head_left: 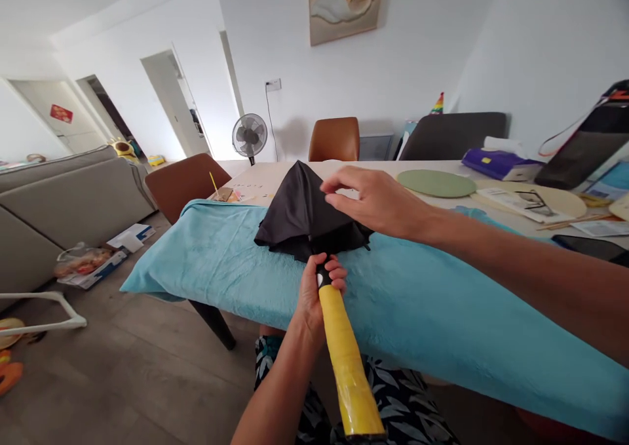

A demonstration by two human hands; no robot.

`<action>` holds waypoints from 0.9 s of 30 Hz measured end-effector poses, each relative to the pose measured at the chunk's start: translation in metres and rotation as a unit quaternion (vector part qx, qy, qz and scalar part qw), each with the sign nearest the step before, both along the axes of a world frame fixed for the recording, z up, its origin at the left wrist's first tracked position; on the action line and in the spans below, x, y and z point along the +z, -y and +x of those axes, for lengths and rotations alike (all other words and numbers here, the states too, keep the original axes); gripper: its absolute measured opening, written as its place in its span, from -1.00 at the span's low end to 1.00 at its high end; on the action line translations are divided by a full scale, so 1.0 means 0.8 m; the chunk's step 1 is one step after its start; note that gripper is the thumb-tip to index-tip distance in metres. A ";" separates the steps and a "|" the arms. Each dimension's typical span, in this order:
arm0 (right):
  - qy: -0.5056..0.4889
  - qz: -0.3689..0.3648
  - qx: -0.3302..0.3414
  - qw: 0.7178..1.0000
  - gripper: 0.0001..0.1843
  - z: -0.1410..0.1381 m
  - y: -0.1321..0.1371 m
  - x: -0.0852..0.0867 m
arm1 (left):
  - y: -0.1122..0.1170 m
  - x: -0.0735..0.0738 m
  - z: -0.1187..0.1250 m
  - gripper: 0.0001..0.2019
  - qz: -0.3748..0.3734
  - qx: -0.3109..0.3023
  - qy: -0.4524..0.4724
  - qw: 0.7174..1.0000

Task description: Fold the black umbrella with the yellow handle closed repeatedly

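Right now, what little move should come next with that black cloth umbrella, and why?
Perhaps the right hand should gather a fold of the black cloth canopy, which flares loosely, while the left hand grips near the top of the long yellow handle.

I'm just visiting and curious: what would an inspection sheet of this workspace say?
Surface: light table, near side under a blue cloth.
Job's things: black umbrella, partly spread, with a yellow handle.
Clutter: green mat, purple box and papers toward the right.
Grips (bare hands): left grip closed around the umbrella just above the yellow part; right grip open by its right side, contact unclear.
Cables: dark cord hanging from a wall socket.
Surroundings: fan, brown chair, grey sofa.
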State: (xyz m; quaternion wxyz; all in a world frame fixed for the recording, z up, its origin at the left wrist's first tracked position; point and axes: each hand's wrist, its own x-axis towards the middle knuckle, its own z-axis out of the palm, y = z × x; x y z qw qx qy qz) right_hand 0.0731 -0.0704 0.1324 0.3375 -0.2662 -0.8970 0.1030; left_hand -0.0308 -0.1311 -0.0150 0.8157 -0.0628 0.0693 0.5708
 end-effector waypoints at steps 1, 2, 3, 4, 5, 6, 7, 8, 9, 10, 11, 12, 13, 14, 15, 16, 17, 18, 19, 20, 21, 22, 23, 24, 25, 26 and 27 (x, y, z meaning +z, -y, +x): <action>0.005 -0.003 -0.024 1.000 -0.82 0.008 -0.009 -0.012 | 0.000 0.000 0.000 -0.96 -0.002 -0.001 0.003 1.000; 0.009 -0.008 -0.040 0.999 -0.81 0.015 -0.016 -0.024 | 0.001 0.001 0.000 -0.96 -0.004 -0.001 0.002 1.000; 0.012 -0.011 -0.049 0.999 -0.79 0.021 -0.021 -0.034 | 0.001 0.001 0.001 -0.96 -0.006 0.000 -0.002 1.000; 0.012 -0.011 -0.050 0.999 -0.77 0.025 -0.024 -0.042 | 0.001 0.001 0.001 -0.96 -0.006 0.002 -0.009 1.000; 0.017 -0.005 -0.041 0.999 -0.74 0.028 -0.025 -0.048 | 0.001 0.001 0.001 -0.96 -0.006 0.003 -0.017 1.000; 0.027 0.007 -0.017 0.999 -0.69 0.028 -0.025 -0.053 | 0.001 0.000 0.002 -0.96 -0.005 0.004 -0.025 1.000; 0.039 0.027 0.017 0.999 -0.64 0.027 -0.023 -0.057 | 0.001 0.000 0.002 -0.96 -0.005 0.005 -0.034 0.999; 0.055 0.050 0.056 0.996 -0.58 0.025 -0.021 -0.060 | 0.000 0.000 0.003 -0.96 -0.005 0.006 -0.042 0.999; 0.071 0.073 0.094 0.990 -0.54 0.021 -0.020 -0.064 | 0.000 0.000 0.003 -0.95 -0.005 0.007 -0.049 0.999; 0.085 0.095 0.126 0.984 -0.51 0.017 -0.021 -0.069 | -0.001 -0.001 0.003 -0.95 -0.004 0.008 -0.054 0.998; 0.099 0.111 0.150 0.978 -0.50 0.013 -0.023 -0.074 | -0.001 -0.001 0.003 -0.96 -0.003 0.009 -0.058 0.998; 0.110 0.121 0.165 0.973 -0.51 0.009 -0.026 -0.081 | -0.001 -0.001 0.003 -0.96 0.000 0.011 -0.060 0.998; 0.120 0.128 0.176 0.969 -0.52 0.006 -0.030 -0.088 | -0.001 -0.001 0.003 -0.95 0.003 0.012 -0.061 0.998; 0.131 0.131 0.186 0.965 -0.53 0.004 -0.035 -0.095 | -0.001 -0.001 0.002 -0.95 0.007 0.015 -0.061 0.998; 0.142 0.133 0.195 0.961 -0.54 0.003 -0.039 -0.103 | 0.000 -0.001 0.002 -0.95 0.011 0.019 -0.061 0.998; 0.154 0.134 0.203 0.958 -0.54 0.003 -0.043 -0.109 | 0.001 -0.001 0.001 -0.95 0.016 0.023 -0.062 0.998; 0.164 0.133 0.209 0.955 -0.54 0.003 -0.046 -0.114 | 0.001 -0.001 0.001 -0.94 0.019 0.028 -0.065 0.997; 0.172 0.131 0.213 0.953 -0.53 0.004 -0.048 -0.118 | 0.002 -0.001 0.000 -0.93 0.022 0.033 -0.067 0.997; 0.178 0.128 0.213 0.952 -0.52 0.005 -0.048 -0.121 | 0.002 -0.002 0.000 -0.92 0.024 0.037 -0.067 0.997; 0.181 0.123 0.211 0.953 -0.51 0.006 -0.048 -0.122 | 0.002 -0.002 -0.001 -0.92 0.026 0.039 -0.067 0.997; 0.181 0.118 0.208 0.954 -0.52 0.006 -0.047 -0.123 | 0.002 -0.003 -0.001 -0.91 0.028 0.039 -0.064 0.997; 0.179 0.114 0.206 0.955 -0.52 0.006 -0.047 -0.122 | 0.002 -0.003 -0.001 -0.91 0.029 0.040 -0.062 0.997; 0.177 0.109 0.206 0.956 -0.53 0.006 -0.046 -0.122 | 0.002 -0.004 -0.001 -0.91 0.031 0.041 -0.060 0.997; 0.174 0.105 0.206 0.957 -0.53 0.006 -0.046 -0.121 | 0.002 -0.004 -0.001 -0.91 0.031 0.043 -0.061 0.997; 0.170 0.101 0.206 0.958 -0.52 0.006 -0.046 -0.120 | 0.002 -0.004 -0.001 -0.91 0.032 0.045 -0.063 0.997; 0.168 0.097 0.208 0.959 -0.51 0.006 -0.046 -0.120 | 0.002 -0.004 -0.001 -0.91 0.033 0.049 -0.067 0.996; 0.168 0.093 0.211 0.958 -0.50 0.006 -0.047 -0.120 | 0.002 -0.004 0.000 -0.92 0.036 0.051 -0.072 0.995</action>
